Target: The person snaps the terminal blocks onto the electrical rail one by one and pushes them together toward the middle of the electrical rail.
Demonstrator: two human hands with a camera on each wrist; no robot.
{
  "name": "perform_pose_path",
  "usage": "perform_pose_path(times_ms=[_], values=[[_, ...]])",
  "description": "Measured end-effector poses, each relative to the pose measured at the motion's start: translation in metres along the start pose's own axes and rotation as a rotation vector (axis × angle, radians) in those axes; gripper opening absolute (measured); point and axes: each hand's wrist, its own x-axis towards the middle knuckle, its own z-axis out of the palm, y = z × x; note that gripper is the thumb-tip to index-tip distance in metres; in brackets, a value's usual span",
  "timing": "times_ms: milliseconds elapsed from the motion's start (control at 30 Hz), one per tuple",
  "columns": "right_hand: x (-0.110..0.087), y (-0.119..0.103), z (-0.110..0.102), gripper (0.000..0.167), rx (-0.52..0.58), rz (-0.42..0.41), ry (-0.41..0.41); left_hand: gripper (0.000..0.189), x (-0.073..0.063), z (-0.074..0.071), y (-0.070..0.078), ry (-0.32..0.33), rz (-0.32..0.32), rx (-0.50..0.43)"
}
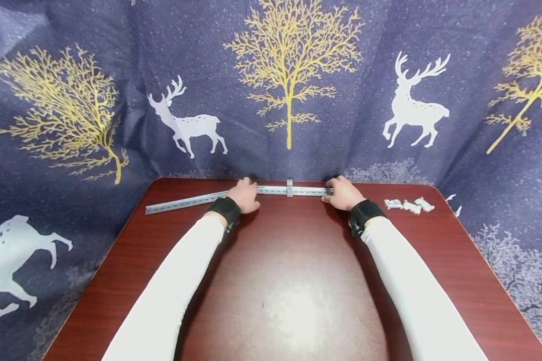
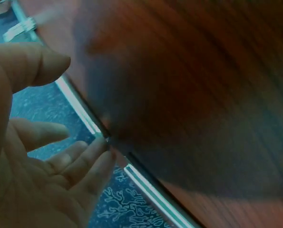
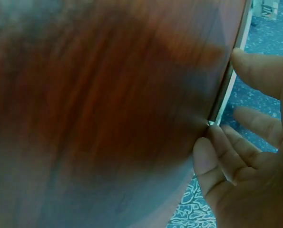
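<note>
A slotted metal mounting rail (image 1: 309,191) runs along the table's far edge, with a small pale clip-on block (image 1: 289,188) standing across its middle. My right hand (image 1: 343,194) holds the rail's right end, thumb on the near side and fingertips at the tip. The left hand (image 1: 243,195) reaches over the rail's left end, its fingertips touching there while the thumb stays apart. A second slotted rail (image 1: 185,202) slants from beneath the left hand toward the left corner. In the left wrist view, a short gap shows between this second rail (image 2: 155,194) and the first rail (image 2: 79,104).
Several small white clip pieces (image 1: 411,206) lie in a group at the table's back right. The reddish-brown table (image 1: 293,260) meets a dark blue curtain (image 1: 271,125) printed with deer and trees just behind the rails.
</note>
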Motion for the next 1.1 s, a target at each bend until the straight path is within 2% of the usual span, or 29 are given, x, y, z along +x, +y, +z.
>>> perform_pose_path(times_ms=[67, 133, 233, 300, 367, 500, 600, 767, 933, 1100], values=[[-0.004, 0.001, 0.0, 0.061, 0.017, 0.001, 0.006, 0.077, -0.002, -0.002, -0.003, 0.01, 0.005, -0.042], [-0.007, 0.002, 0.001, 0.063, 0.04, -0.001, 0.017, 0.082, 0.018, 0.018, -0.029, 0.064, 0.048, -0.087], [-0.013, 0.005, 0.003, 0.065, 0.071, -0.01, 0.042, 0.083, 0.013, 0.017, -0.039, 0.091, 0.045, -0.139], [-0.017, 0.005, 0.003, 0.067, 0.099, -0.019, 0.067, 0.084, 0.004, 0.017, -0.045, 0.121, 0.056, -0.177], [-0.022, 0.006, 0.002, 0.068, 0.132, -0.021, 0.089, 0.082, -0.029, -0.005, -0.031, 0.122, 0.019, -0.212], [-0.032, 0.004, -0.001, 0.068, 0.221, -0.004, 0.133, 0.082, -0.048, 0.001, -0.045, 0.194, 0.037, -0.286], [-0.038, 0.002, 0.001, 0.065, 0.25, -0.003, 0.147, 0.082, -0.064, 0.005, -0.054, 0.213, 0.024, -0.323], [-0.049, -0.005, 0.007, 0.062, 0.233, -0.049, 0.178, 0.079, -0.086, 0.011, -0.066, 0.244, 0.016, -0.346], [-0.063, -0.015, 0.009, 0.062, 0.254, -0.089, 0.189, 0.078, -0.101, 0.013, -0.074, 0.296, 0.018, -0.358], [-0.074, -0.022, 0.01, 0.062, 0.253, -0.112, 0.2, 0.077, -0.113, 0.01, -0.079, 0.316, 0.008, -0.371]])
